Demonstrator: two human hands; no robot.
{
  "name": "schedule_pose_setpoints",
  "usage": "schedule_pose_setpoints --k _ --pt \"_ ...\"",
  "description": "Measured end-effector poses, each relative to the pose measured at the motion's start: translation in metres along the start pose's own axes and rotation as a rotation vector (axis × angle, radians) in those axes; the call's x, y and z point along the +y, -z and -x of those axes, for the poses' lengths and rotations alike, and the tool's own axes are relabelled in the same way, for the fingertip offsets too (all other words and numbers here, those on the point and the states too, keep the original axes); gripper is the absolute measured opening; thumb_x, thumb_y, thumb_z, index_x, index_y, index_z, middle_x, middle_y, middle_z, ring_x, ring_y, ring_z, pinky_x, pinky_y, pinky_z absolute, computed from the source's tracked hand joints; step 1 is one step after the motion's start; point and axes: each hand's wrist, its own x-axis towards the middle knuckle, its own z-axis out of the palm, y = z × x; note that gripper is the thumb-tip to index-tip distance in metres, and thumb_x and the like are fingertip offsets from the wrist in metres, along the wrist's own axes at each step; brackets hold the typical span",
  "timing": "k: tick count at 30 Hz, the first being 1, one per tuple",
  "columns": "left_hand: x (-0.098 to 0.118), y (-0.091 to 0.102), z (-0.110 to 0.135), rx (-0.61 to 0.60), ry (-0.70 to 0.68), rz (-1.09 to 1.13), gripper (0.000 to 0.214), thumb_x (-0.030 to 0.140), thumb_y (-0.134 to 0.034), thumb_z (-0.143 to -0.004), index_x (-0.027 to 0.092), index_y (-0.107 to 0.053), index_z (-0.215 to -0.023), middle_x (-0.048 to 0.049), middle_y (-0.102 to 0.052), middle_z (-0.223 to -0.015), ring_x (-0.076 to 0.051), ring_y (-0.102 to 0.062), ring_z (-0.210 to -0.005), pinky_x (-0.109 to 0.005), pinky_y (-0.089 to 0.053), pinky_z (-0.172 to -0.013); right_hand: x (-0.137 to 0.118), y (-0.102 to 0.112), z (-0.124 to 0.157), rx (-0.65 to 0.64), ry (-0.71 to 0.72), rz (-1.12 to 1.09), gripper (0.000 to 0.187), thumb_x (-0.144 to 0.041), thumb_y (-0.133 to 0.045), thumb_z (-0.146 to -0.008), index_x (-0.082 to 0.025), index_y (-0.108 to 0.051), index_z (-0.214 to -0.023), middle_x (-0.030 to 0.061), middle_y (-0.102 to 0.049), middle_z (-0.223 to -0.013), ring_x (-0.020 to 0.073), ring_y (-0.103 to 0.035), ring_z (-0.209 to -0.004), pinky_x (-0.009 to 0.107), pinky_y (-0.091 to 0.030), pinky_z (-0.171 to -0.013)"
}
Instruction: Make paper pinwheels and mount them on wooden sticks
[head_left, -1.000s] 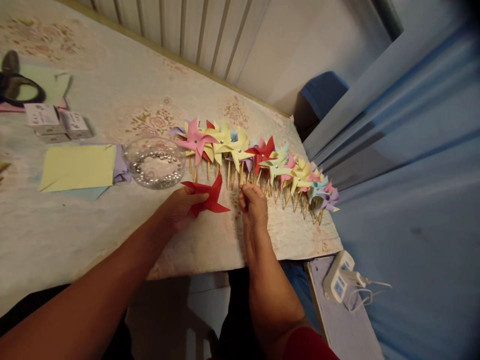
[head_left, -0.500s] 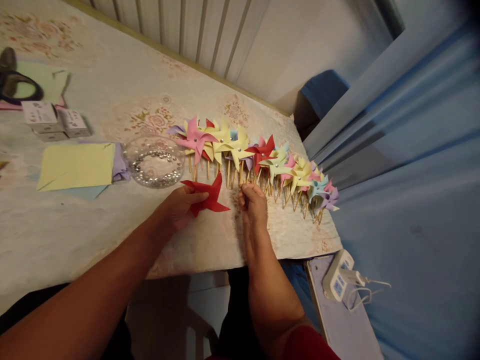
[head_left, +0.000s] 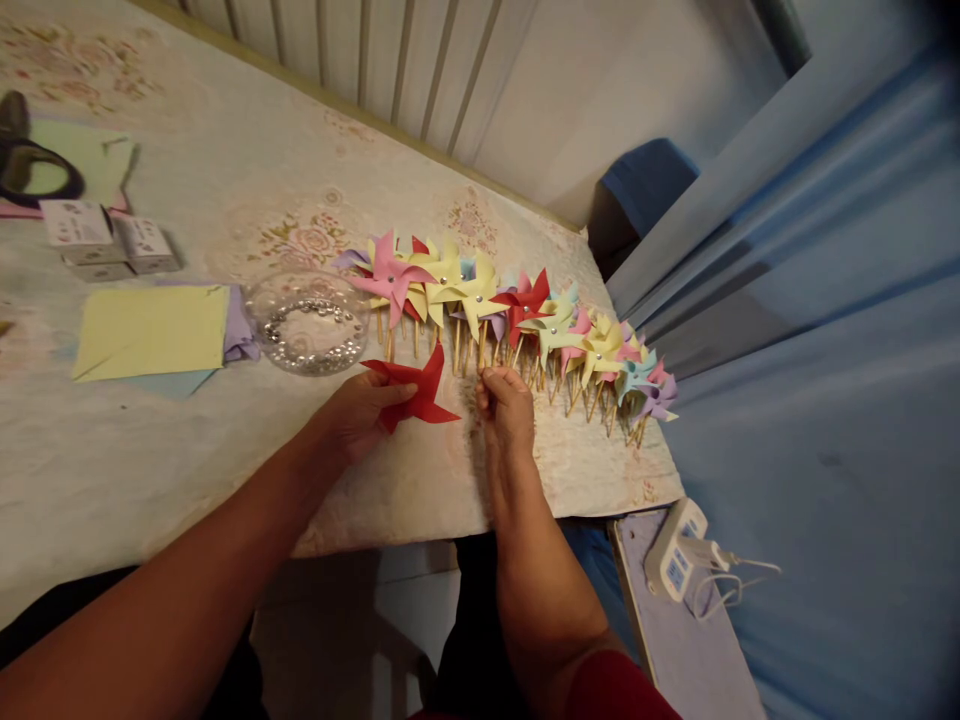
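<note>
A red paper pinwheel is pinched in my left hand, thumb on top, its points spread to the right. To its right, my right hand is closed, thumb and fingertips pressed together; whatever they hold is too small or hidden to make out. Just beyond both hands lies a long row of finished paper pinwheels on thin wooden sticks, in pink, yellow, red, green, blue and purple. A clear round dish holding many small shiny metal pieces stands beyond my left hand.
Yellow paper sheets lie left of the dish, over purple and blue ones. Small white boxes and dark-handled scissors are farther left. A power strip with a cable rests on a ledge by the blue curtain at right.
Both hands and the red pinwheel stay practically where they were. The view has shifted only very slightly.
</note>
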Motion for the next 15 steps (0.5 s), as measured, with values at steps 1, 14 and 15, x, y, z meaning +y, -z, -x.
schedule_pose_setpoints --k 1,14,15 --pt "0.0004 -0.0005 0.0002 -0.004 -0.001 0.004 0.017 0.008 -0.08 -0.057 0.009 -0.073 -0.072 -0.006 -0.071 -0.07 -0.011 -0.06 -0.057 -0.02 -0.042 -0.052 0.0001 0.0 -0.0001 0.002 -0.001 0.003 0.016 -0.029 -0.068 -0.067 -0.02 -0.056 -0.062 -0.0067 -0.052 -0.049 0.006 -0.034 -0.043 0.021 -0.02 -0.043" --pt "0.001 -0.0019 0.0003 -0.018 -0.016 0.023 0.014 0.006 -0.079 -0.059 0.009 -0.073 -0.071 -0.0059 -0.072 -0.07 -0.012 -0.06 -0.059 -0.021 -0.045 -0.056 0.0025 -0.0003 0.0005 0.025 -0.001 0.03 0.018 -0.028 -0.067 -0.07 -0.021 -0.053 -0.062 -0.0071 -0.049 -0.05 0.0071 -0.036 -0.046 0.022 -0.023 -0.045" --pt "0.0008 -0.0015 0.0001 -0.021 -0.018 0.021 0.013 0.006 -0.079 -0.059 0.009 -0.073 -0.07 -0.0059 -0.071 -0.07 -0.012 -0.061 -0.059 -0.021 -0.045 -0.055 0.0025 -0.0001 0.0006 0.024 0.004 0.034 0.018 -0.028 -0.067 -0.07 -0.021 -0.052 -0.061 -0.0072 -0.049 -0.05 0.0071 -0.036 -0.046 0.022 -0.023 -0.046"
